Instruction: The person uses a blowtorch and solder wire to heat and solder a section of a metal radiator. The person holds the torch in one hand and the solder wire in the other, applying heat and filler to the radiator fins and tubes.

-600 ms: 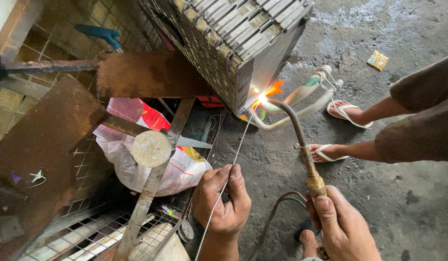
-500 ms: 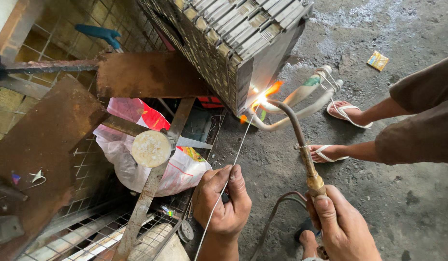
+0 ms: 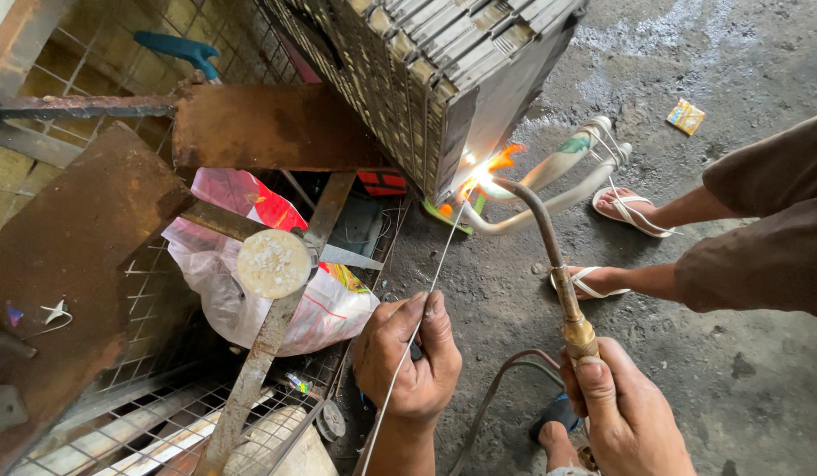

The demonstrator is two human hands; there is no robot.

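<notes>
Left hand (image 3: 410, 357): closed, a thin filler rod (image 3: 426, 295) pinched between thumb and fingers, its far end reaching up to the flame. Right hand (image 3: 624, 410): wrapped around the brass handle of a gas torch (image 3: 554, 256), whose curved neck ends at the lower corner of a finned metal coil block (image 3: 426, 84). A bright orange flame (image 3: 488, 167) is seen at that corner, where pale insulated pipes (image 3: 567, 172) leave the block. The joint itself is washed out by glare, so whether the rod tip touches metal cannot be told.

A hose (image 3: 496, 397) is trailed from the torch toward the floor. Another person's sandalled feet (image 3: 615, 242) are placed just beside the pipes, near the flame.

To the left: rusty steel plates (image 3: 258, 123), a wire grid (image 3: 161, 414), a plastic bag (image 3: 276, 291) with a round pale lid (image 3: 273, 263) over it.

Judgement: heat is best kept on the joint rather than the rod, the rod fed steadily into the hot seam, and the flame angled away from the pipe insulation and the feet.
</notes>
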